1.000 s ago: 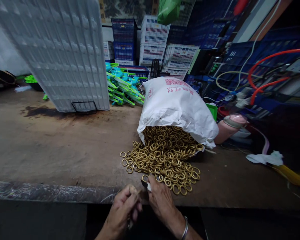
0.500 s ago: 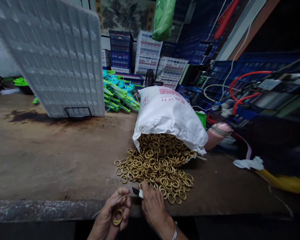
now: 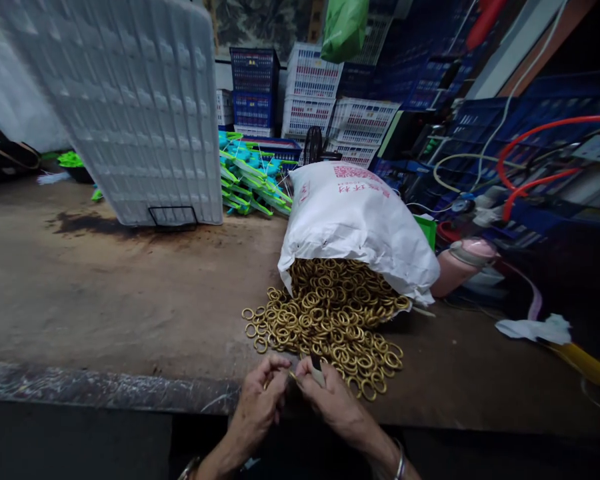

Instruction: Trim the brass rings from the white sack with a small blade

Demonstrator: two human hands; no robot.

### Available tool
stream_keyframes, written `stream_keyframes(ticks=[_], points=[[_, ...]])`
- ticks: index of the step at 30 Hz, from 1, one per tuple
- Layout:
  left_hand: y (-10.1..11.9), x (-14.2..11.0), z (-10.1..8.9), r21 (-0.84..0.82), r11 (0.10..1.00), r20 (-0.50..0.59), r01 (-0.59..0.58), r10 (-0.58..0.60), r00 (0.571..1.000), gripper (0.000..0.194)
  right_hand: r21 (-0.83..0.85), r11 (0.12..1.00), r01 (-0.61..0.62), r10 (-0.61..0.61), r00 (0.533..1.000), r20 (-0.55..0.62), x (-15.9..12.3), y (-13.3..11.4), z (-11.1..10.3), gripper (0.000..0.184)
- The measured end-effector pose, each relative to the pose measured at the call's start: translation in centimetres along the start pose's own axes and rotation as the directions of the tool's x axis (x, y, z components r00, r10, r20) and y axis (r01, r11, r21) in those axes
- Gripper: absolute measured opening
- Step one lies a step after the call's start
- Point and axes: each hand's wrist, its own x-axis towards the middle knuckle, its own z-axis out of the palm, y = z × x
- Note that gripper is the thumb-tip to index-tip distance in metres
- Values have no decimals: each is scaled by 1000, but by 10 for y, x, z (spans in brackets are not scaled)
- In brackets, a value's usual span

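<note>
Just past the table's front edge, my left hand [image 3: 263, 397] is closed, its fingers pinching a brass-coloured ring [image 3: 267, 385] that mostly hides behind them. My right hand [image 3: 333, 400] grips a small knife [image 3: 319, 375] with a black blade and a pale handle. Between the fingertips of both hands shows a sliver of a ring [image 3: 293, 375]; I cannot tell which hand bears it. Beyond the hands, a heap of brass-coloured rings [image 3: 325, 327] spills from the mouth of a white woven sack [image 3: 360, 220] lying on its side.
The worn wooden table [image 3: 155, 307] has a scuffed front edge. A ridged translucent panel [image 3: 155, 120] stands at the left in a black wire holder. Behind are green and blue plastic pieces [image 3: 250, 180] and stacked crates [image 3: 310, 80]. A pink bottle [image 3: 465, 267] stands right of the sack.
My hands have come together at the fingertips. The left hand has turned, so the ring in its palm is hidden. The knife's blade now points away from me. The view has shifted slightly.
</note>
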Motion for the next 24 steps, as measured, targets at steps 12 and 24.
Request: stream_keyframes(ticks=[12, 24], points=[[2, -3, 5, 285, 914, -42, -288, 312, 949, 16, 408, 882, -234, 226, 972, 68, -1, -2, 10, 38], [0, 1, 4, 78, 994, 43, 79, -82, 996, 32, 198, 971, -133, 168, 971, -172, 12, 12, 10, 27]])
